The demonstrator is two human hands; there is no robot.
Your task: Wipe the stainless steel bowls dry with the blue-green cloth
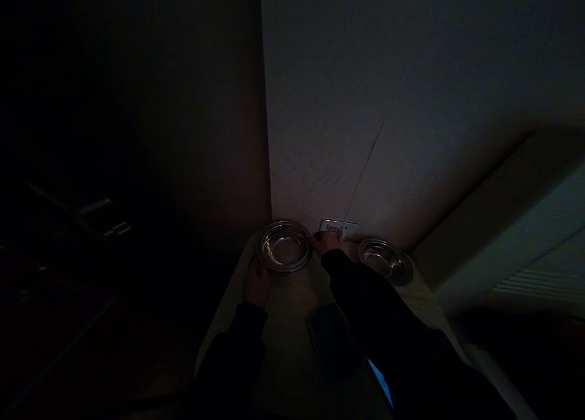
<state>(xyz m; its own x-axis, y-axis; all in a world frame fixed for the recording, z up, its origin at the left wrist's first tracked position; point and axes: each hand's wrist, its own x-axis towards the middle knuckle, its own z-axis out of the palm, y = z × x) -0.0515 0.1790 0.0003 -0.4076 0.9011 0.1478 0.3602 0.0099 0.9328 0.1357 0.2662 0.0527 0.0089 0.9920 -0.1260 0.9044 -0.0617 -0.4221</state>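
Note:
The scene is very dark. A shiny metal bowl [284, 247] sits at the far left end of a pale mat [292, 322] on the floor, close to a wall corner. My left hand [256, 283] grips the bowl's near-left rim. My right hand [325, 243] holds its right rim, fingers curled, just below a white wall outlet [339, 228]. A second metal bowl [385, 261] rests to the right on the same mat, untouched. Both my sleeves are dark.
A pale wall [393, 115] rises straight ahead, and a darker wall meets it at the corner on the left. A dark flat object [331, 338] lies on the mat between my arms. A white louvred door [534, 267] is at right. The left side is too dark to read.

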